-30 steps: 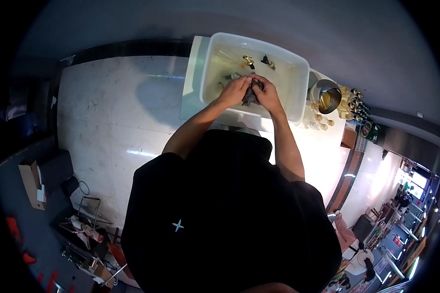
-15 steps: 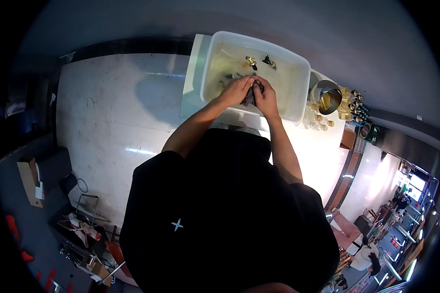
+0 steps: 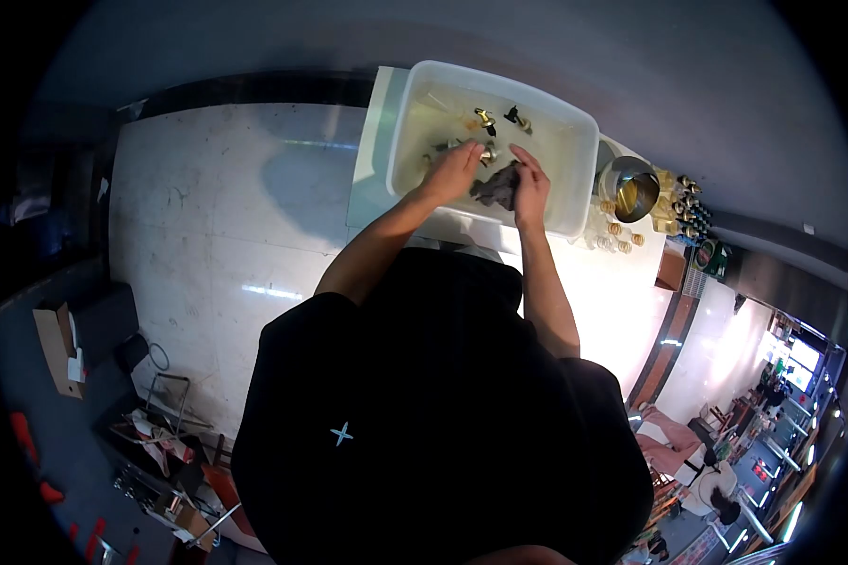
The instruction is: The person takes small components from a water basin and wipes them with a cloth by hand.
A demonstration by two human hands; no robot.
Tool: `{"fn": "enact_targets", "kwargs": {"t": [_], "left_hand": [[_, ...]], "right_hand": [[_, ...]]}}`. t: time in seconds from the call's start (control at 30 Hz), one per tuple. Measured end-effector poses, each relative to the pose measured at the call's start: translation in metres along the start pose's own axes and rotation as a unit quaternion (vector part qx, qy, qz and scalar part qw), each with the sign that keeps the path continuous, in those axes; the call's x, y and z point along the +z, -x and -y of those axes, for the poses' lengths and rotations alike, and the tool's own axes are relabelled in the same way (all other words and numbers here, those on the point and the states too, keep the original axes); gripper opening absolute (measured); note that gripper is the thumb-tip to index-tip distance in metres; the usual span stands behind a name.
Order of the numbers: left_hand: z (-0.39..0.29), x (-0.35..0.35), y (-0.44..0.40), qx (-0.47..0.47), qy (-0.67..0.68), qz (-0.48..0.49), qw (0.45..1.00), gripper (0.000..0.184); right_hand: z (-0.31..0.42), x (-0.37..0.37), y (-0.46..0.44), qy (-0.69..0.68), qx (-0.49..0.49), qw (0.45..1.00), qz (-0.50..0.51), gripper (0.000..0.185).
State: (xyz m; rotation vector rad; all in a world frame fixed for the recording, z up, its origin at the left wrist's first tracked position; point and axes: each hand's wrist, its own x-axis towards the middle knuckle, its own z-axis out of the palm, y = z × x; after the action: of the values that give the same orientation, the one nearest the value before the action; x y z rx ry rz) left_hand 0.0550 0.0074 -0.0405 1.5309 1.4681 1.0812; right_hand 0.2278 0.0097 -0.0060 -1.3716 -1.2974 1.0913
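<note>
Dark cloth (image 3: 497,186): head view, clock set on the middle of the plastic tub (image 3: 590,179). Cloth at 6 o'clock, bunched, over the near side of the tub, on the thumb side of the right hand (image 3: 531,186). Right hand at about 4 to 5 o'clock, gripping the cloth at the thumb and palm, fingers stretched out past it; exact thumb contact too small to read. Left hand (image 3: 456,171) at 8 o'clock, fingers close together, pinching a metal fitting (image 3: 489,153) at the tips, about mid-tub. Cloth and fitting apart, small gap between hands.

Tub holds cloudy, yellowish water (image 3: 561,155). Brass tap (image 3: 484,118) at 12 o'clock, well clear of both hands; black-and-brass tap (image 3: 519,119) at 1 o'clock, just beside it. More metal parts (image 3: 439,148) at 9 o'clock, partly behind the left hand, shapes unclear.

Tub sits on a pale table (image 3: 367,169), bare strip showing at 9 o'clock. Outside the tub: round metal pot (image 3: 637,193) at 3 to 4 o'clock, clear containers with gold rings (image 3: 615,234) at 4 o'clock, grouped bottles (image 3: 690,209) beyond the pot.
</note>
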Motion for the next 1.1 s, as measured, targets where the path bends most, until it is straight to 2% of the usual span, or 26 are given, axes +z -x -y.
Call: {"fn": "enact_targets", "kwargs": {"t": [0.03,0.07,0.17,0.27,0.3,0.37,0.4,0.5,0.6,0.7,0.8,0.9,1.0,1.1], "left_hand": [[0.002,-0.002,-0.002,-0.007,-0.009,-0.006,1.000,0.034],[0.003,-0.004,-0.002,-0.014,-0.018,-0.011,1.000,0.034],[0.003,-0.004,-0.004,-0.027,-0.031,-0.003,0.999,0.033],[0.005,-0.001,-0.002,-0.017,-0.020,0.023,0.999,0.031],[0.006,0.000,-0.001,-0.011,-0.013,0.033,0.999,0.030],[0.008,0.004,0.003,0.024,0.055,0.101,0.993,0.028],[0.007,0.005,0.005,0.041,0.089,0.135,0.986,0.027],[0.003,0.000,0.006,0.023,0.058,0.169,0.984,0.024],[0.010,-0.004,0.001,-0.058,0.069,0.091,0.992,0.022],[0.029,-0.022,-0.005,-0.087,0.032,-0.030,0.995,0.025],[0.031,-0.048,-0.010,-0.132,-0.111,0.019,0.985,0.023],[0.044,-0.048,-0.011,-0.110,-0.290,0.135,0.941,0.026],[0.046,-0.038,-0.005,-0.161,-0.363,0.152,0.905,0.031],[0.060,-0.033,-0.001,-0.175,-0.362,0.196,0.894,0.039]], "right_hand": [[-0.001,-0.006,-0.001,-0.031,0.026,0.999,-0.030,0.032],[-0.001,-0.014,0.000,-0.062,0.079,0.995,-0.028,0.032],[-0.002,-0.029,-0.002,-0.070,0.139,0.988,0.006,0.028],[-0.011,-0.029,-0.005,-0.035,0.117,0.992,0.031,0.028],[-0.005,-0.025,-0.003,-0.039,0.144,0.987,0.057,0.030],[0.006,-0.016,0.002,-0.048,0.196,0.973,0.110,0.034],[0.000,-0.013,0.002,-0.026,0.186,0.973,0.136,0.031],[-0.011,-0.010,0.005,-0.034,0.194,0.973,0.124,0.025],[-0.023,-0.011,0.003,-0.053,0.186,0.978,0.076,0.022],[-0.029,-0.026,-0.004,0.032,0.186,0.981,0.051,0.021],[-0.042,-0.049,-0.013,0.167,0.174,0.970,0.032,0.035],[-0.035,-0.054,-0.018,0.248,0.207,0.946,0.022,0.047],[-0.035,-0.057,-0.014,0.282,0.210,0.936,0.020,0.049],[-0.038,-0.055,-0.003,0.304,0.189,0.934,0.007,0.046]]}}
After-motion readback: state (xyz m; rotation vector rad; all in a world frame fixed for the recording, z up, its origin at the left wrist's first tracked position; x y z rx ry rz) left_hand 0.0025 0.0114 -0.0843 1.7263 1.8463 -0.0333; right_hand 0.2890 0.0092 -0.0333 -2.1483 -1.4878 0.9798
